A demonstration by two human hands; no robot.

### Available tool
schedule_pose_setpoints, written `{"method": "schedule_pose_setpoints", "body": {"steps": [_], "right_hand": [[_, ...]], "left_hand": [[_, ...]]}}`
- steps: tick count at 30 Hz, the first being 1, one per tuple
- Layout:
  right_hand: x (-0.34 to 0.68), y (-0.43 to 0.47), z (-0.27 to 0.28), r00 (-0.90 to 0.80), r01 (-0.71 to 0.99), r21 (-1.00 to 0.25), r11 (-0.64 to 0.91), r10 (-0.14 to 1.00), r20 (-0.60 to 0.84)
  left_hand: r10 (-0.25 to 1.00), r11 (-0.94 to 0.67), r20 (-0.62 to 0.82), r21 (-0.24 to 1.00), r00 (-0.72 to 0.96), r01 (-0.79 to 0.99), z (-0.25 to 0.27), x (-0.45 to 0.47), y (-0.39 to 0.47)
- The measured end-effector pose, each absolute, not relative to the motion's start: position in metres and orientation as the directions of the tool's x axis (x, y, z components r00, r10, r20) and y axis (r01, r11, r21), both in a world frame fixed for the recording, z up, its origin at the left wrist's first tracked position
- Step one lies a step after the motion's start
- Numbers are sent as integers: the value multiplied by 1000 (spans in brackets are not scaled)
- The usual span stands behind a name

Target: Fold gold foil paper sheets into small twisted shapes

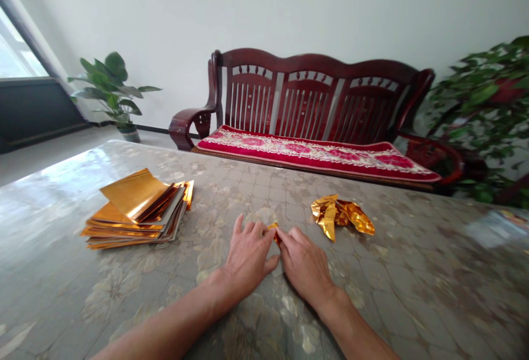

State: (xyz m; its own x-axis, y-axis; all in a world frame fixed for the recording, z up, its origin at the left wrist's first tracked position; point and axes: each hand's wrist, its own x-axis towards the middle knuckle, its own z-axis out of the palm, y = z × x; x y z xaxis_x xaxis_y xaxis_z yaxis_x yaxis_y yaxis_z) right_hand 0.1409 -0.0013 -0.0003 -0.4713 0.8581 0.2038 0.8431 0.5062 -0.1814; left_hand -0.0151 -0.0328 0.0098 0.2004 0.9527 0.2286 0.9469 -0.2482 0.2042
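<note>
A small piece of gold foil paper (275,231) lies on the table between my hands, mostly covered by fingers. My left hand (249,250) rests palm down to its left, fingers stretched forward and thumb apart, the index fingertip against the foil. On the other side my right hand (305,266) has its fingers curled in, with thumb and index finger pressed on the foil. To the right sit folded gold foil pieces (342,215), shiny and creased. A stack of flat gold foil sheets (132,211) stands to the left, its top sheets askew.
The table (165,294) has a grey floral, glossy cover. Across it stands a dark red wooden bench (309,95) with a red patterned cushion (301,148). A clear plastic packet (496,227) lies at the right. Potted plants (113,87) flank the bench.
</note>
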Motion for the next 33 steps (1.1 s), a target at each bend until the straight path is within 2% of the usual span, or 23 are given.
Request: {"method": "schedule_pose_setpoints", "body": {"steps": [3, 10, 17, 21, 27, 30, 33], "right_hand": [[146, 4, -1, -471, 823, -260, 505, 863, 183], [166, 21, -2, -559, 633, -569, 525, 818, 133], [178, 25, 1, -636, 480, -704, 523, 760, 132], [181, 26, 1, -662, 461, -721, 517, 742, 109], [174, 19, 3, -657, 492, -664, 563, 741, 142], [171, 16, 2, -607, 555, -633, 539, 783, 134], [168, 15, 1, -551, 595, -636, 492, 826, 123]], "left_hand": [[948, -257, 236, 178, 212, 950, 10, -14, -33], [946, -248, 239, 102, 219, 963, 11, -11, -32], [935, -238, 284, 61, 211, 969, 7, -9, -32], [934, -243, 285, 59, 217, 968, 7, -11, -31], [914, -284, 320, 59, 251, 957, 8, -19, -24], [885, -376, 324, 74, 334, 924, 7, -21, -22], [846, -506, 279, 151, 454, 849, 3, -18, -27]]}}
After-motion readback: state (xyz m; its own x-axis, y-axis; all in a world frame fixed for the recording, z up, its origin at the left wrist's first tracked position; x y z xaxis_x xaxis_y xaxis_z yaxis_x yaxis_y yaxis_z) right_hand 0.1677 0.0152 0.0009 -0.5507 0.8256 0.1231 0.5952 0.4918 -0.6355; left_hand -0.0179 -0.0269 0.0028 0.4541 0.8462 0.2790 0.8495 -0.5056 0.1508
